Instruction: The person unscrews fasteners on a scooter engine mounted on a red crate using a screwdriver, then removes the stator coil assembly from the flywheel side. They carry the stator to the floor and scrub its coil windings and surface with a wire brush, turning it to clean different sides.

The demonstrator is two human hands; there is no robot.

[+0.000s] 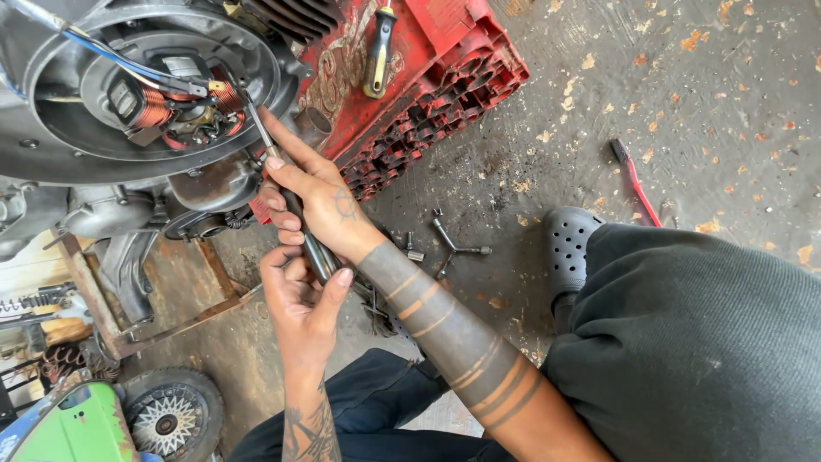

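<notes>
Head view: we are looking down at a long metal tool (291,192), a screwdriver-like shaft whose tip is reaching into the stator (175,103) with its copper coils, inside the open engine casing (51,128). Our right hand (321,201) is wrapping the tool's upper shaft, its grip clamped around it with the forefinger lying along the metal. Our left hand (299,295) is closing on the lower end of the tool, thumb and fingers pinched together on what may be its handle, though that part is mostly hidden by both hands.

Behind the engine, a red plastic crate (428,77) is lying on its side on the concrete floor (684,94), and a yellow-and-black screwdriver (378,51) is resting on it. A cross-shaped wrench (453,244) and small sockets are lying on the floor just beside our right forearm. A red-handled brush (634,181) is lying further off, near a grey clog (569,244). A small wheel (171,419) is sitting at lower left.
</notes>
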